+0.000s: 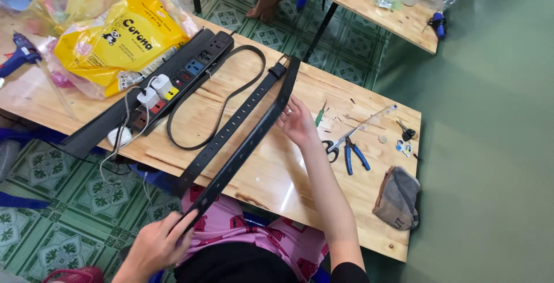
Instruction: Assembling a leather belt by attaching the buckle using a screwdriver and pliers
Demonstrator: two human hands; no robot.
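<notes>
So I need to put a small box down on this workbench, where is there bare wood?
Bare wood lies on the table between the black belt and the pliers, near the right hand, and along the near edge by the grey cloth. The left end is crowded: power strip, yellow bag, glue gun.

We hold our left hand [158,240] low and close to our body, with the fingers curled shut and the thumb on top, pinching tight. Our right arm stretches far out in front of us, almost straight. Our right hand [297,122] is at the end of it, palm facing left, fingers spread a little and only lightly bent.
</notes>
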